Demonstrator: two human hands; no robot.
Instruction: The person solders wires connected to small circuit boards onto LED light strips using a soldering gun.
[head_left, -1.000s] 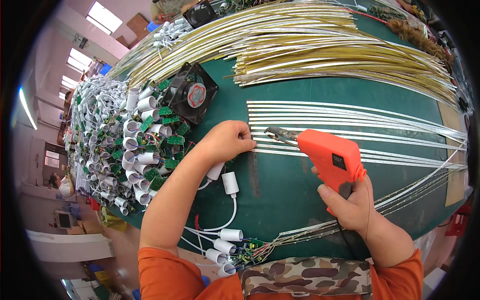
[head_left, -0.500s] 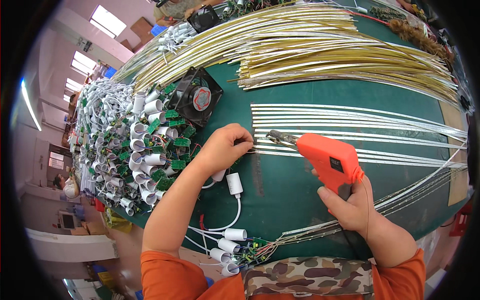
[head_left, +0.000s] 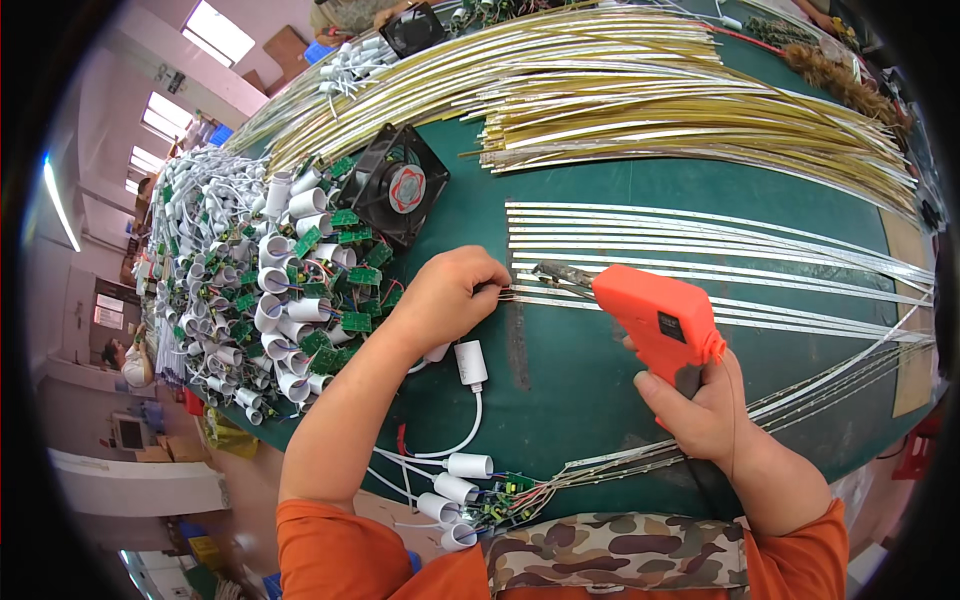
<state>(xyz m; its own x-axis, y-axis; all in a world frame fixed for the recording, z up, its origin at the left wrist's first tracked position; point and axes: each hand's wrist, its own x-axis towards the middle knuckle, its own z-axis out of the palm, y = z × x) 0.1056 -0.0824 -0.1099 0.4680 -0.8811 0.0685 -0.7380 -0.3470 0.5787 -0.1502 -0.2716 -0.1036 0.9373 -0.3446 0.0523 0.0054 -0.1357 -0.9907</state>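
Observation:
My right hand (head_left: 695, 405) grips a red-orange soldering gun (head_left: 655, 315) by its handle, with the thumb along its side. Its metal tip (head_left: 560, 275) points left, over the left ends of a row of narrow white LED strips (head_left: 690, 240). At those ends my left hand (head_left: 455, 295) is closed in a pinch on thin wires (head_left: 507, 294), which reach the end of one strip. Under the left wrist sits a white cylindrical cap, partly hidden. Just below it lies another white cap (head_left: 470, 365) with a white cable.
Left of my arm is a large heap of white caps with green circuit boards (head_left: 300, 290). A black fan (head_left: 395, 185) stands beside it. Bundles of yellow and white strips (head_left: 690, 115) lie at the back. Wired strips (head_left: 640, 462) with caps (head_left: 455, 488) lie near my body.
Both hands stay nearly in place. The view has shifted slightly, and the thin wires at my left fingertips show a little more against the strip ends.

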